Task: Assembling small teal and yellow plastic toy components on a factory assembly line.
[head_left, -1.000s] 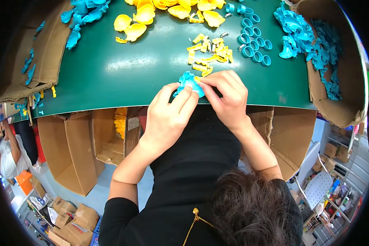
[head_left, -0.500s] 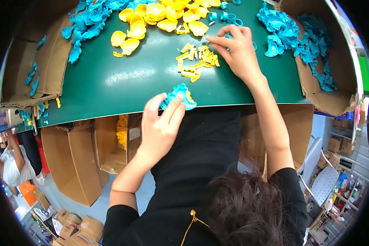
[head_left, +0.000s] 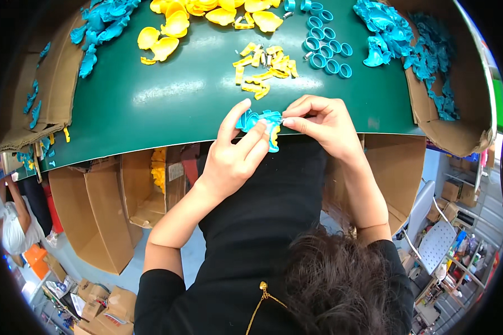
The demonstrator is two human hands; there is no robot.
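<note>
At the near edge of the green table, my left hand (head_left: pixel 237 151) grips a blue moulded plastic piece (head_left: pixel 257 120) with a yellow part (head_left: pixel 275 134) along its right side. My right hand (head_left: pixel 324 123) is closed, thumb and forefinger pinching a small metal pin at the blue piece's right end. Just beyond lies a small pile of yellow plastic strips (head_left: pixel 262 72) with some metal pins among them. Right of that pile, several blue rings (head_left: pixel 314 44) stand in a cluster.
Yellow shell-shaped pieces (head_left: pixel 176 25) lie at the back of the table. Blue pieces (head_left: pixel 103 25) are heaped back left, others (head_left: pixel 383 33) back right. Cardboard boxes flank the left (head_left: pixel 56 84) and right (head_left: pixel 458 134); more boxes (head_left: pixel 95 218) stand below the table edge. Another person (head_left: pixel 19 218) is far left.
My right hand has come back from the yellow strips and rings to the blue piece, carrying a small metal pin. My left hand has shifted slightly right with the piece.
</note>
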